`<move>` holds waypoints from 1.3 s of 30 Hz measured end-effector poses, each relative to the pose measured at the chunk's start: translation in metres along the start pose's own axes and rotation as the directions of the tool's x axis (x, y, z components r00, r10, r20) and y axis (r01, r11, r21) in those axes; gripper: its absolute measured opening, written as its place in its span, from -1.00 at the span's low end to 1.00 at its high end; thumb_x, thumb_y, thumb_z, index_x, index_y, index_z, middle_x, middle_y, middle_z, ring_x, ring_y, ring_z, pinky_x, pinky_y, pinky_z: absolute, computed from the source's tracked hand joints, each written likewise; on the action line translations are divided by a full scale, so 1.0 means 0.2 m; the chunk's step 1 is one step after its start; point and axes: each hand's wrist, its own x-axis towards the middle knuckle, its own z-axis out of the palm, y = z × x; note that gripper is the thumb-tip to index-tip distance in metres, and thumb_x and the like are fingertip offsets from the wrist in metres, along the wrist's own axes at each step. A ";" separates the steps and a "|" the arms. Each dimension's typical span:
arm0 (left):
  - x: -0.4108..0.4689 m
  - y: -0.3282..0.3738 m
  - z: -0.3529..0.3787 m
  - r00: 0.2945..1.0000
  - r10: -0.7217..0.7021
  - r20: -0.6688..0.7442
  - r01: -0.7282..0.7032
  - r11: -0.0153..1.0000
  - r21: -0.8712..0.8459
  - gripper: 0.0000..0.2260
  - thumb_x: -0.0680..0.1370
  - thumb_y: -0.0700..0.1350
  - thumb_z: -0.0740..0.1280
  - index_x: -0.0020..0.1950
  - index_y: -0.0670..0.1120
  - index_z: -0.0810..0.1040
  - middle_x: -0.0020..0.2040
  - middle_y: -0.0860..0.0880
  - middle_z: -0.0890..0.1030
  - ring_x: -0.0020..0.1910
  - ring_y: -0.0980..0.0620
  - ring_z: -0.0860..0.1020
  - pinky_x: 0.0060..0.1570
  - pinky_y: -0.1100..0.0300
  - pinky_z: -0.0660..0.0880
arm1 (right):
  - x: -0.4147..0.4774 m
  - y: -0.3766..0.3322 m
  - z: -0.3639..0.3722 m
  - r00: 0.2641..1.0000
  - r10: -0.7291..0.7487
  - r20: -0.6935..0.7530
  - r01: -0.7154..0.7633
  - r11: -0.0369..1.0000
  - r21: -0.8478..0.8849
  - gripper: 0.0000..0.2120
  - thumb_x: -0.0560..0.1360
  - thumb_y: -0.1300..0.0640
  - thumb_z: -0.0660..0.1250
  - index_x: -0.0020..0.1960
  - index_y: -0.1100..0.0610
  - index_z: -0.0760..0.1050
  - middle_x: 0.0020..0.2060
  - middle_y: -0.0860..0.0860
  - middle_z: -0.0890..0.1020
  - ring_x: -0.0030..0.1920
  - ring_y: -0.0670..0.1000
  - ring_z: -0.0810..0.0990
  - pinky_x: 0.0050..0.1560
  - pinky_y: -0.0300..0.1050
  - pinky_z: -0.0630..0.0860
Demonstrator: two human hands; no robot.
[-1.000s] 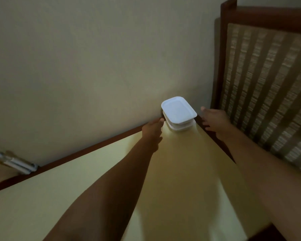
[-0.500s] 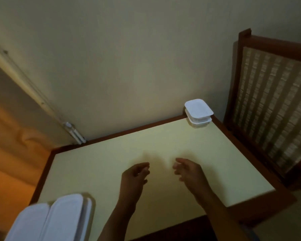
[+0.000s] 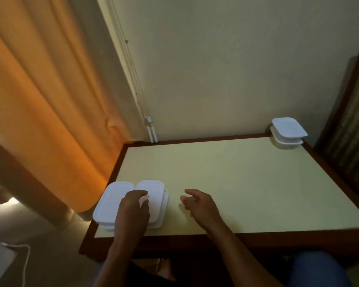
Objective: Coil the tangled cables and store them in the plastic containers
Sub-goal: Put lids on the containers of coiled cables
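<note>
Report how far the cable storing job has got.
Looks done: lidded white containers stand stacked on the table, the left near stack, the right near stack and the far corner stack; their contents are hidden. In hand: the left hand lies over the right near stack's lid, grip unclear; the right hand hovers, holding nothing. Left: no cable shows on the table; a white floor cable lies uncoiled.

Both forearms are reaching over the table (image 3: 236,172) from its near edge; left hand (image 3: 134,206) and right hand (image 3: 201,205) are hanging side by side, fingers loosely curled.
</note>
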 end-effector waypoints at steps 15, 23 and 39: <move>-0.04 -0.21 -0.01 0.984 0.019 0.176 -0.040 0.993 0.113 -0.69 0.67 -0.12 0.31 0.42 -0.06 0.53 0.39 0.02 0.56 0.36 0.10 0.50 0.40 0.21 0.36 | 0.10 0.07 0.49 0.988 0.147 0.055 -0.149 0.989 0.022 -0.24 0.25 -0.29 0.43 0.37 0.03 0.53 0.19 0.01 0.66 0.07 0.08 0.67 0.06 0.15 0.66; -0.01 -0.21 0.05 0.967 0.048 0.252 -0.060 0.997 0.040 -0.68 0.64 -0.14 0.34 0.41 0.00 0.54 0.37 0.05 0.58 0.32 0.12 0.50 0.30 0.29 0.35 | 0.14 0.13 0.39 0.991 0.136 -0.015 -0.135 0.990 0.028 -0.40 0.25 -0.14 0.43 0.25 0.03 0.63 0.03 0.03 0.72 -0.03 0.11 0.71 0.03 0.16 0.66; -0.06 0.00 0.38 0.896 -0.115 0.428 0.287 0.887 -0.362 -0.66 0.58 -0.01 0.37 0.36 0.12 0.62 0.20 0.16 0.69 0.20 0.12 0.64 0.23 -0.05 0.59 | 0.01 0.27 -0.15 0.989 0.108 -0.100 -0.096 0.988 0.118 -0.69 0.50 0.14 0.45 0.22 -0.07 0.64 -0.12 -0.05 0.74 -0.13 -0.04 0.71 -0.19 -0.14 0.51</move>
